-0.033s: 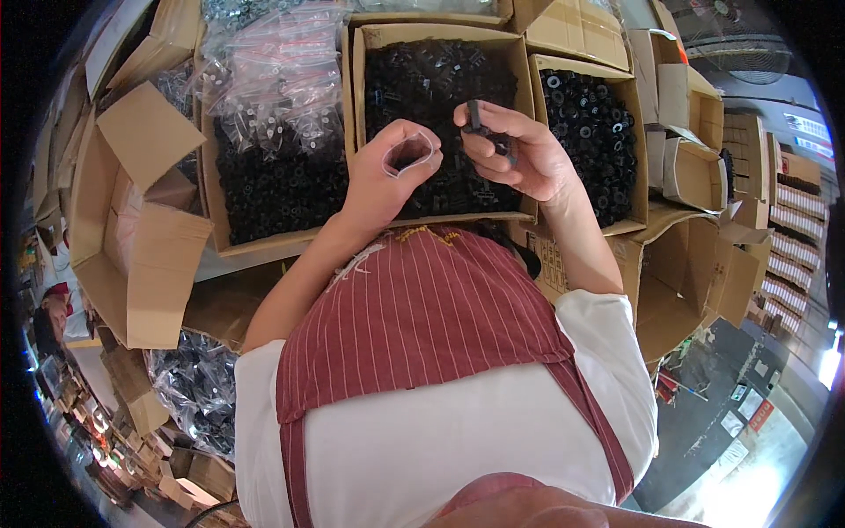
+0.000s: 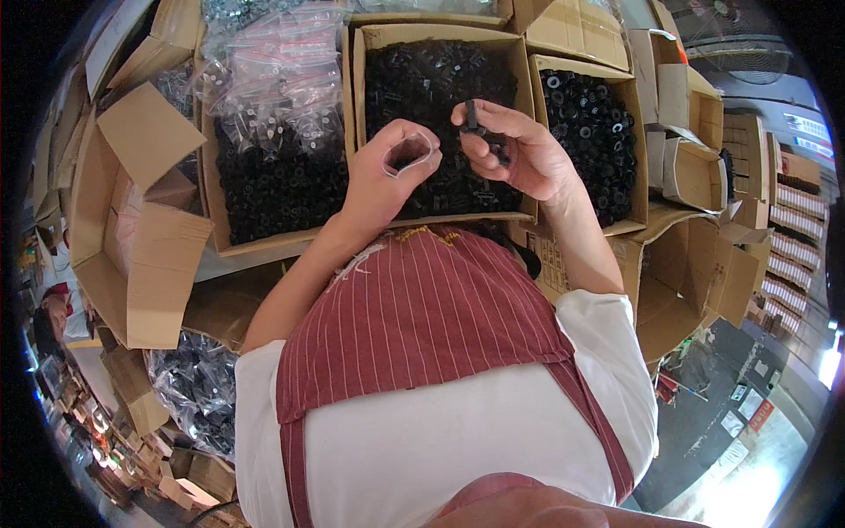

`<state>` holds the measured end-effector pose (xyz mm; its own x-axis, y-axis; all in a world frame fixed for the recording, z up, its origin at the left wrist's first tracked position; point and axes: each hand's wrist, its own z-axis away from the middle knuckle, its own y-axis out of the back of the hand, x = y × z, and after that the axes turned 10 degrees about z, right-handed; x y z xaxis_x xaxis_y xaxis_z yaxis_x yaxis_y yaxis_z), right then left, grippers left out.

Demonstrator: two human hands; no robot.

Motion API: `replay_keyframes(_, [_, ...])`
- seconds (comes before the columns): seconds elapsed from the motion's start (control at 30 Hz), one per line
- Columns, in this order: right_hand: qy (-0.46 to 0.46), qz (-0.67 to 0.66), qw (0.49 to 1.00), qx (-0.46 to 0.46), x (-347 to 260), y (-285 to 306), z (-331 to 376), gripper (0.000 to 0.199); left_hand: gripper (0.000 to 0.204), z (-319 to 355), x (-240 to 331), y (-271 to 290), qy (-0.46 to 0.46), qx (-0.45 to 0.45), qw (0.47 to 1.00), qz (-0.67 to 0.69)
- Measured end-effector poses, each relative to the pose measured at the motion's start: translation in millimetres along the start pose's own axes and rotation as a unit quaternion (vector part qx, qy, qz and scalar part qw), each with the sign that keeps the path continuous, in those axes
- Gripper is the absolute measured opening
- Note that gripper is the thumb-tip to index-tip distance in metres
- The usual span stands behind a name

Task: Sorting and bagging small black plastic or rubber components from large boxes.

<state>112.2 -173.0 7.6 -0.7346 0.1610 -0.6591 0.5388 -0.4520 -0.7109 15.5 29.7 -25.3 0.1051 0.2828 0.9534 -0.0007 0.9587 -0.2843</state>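
Note:
My left hand is closed round a small clear plastic bag. The bag's mouth gapes open toward the right, and its inside looks dark. To its right, my right hand pinches a small black plastic part between thumb and fingertips. More black pieces sit against the curled fingers, how many I cannot tell. Both hands hover over a cardboard box heaped with small black parts.
At the left, a box holds black round parts under a pile of filled zip bags. On the right, another box contains black rings. Open cartons flank the left side, with more cartons at the right.
The black pieces in my right hand have turned slightly, and its fingers have shifted a little. My left hand and the bag stay where they were.

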Motion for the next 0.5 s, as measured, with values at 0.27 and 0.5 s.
replay_keyframes(0.27, [0.025, 0.117, 0.982, 0.145, 0, 3, -5, 0.035, 0.016, 2, -2, 4, -0.005, 0.035, 0.999, 0.010])
replay_keyframes(0.5, [0.033, 0.061, 0.988, 0.141, 2, 7, -7, 0.037, 0.015, 2, -7, 7, 0.000, 0.030, 0.999, 0.019])
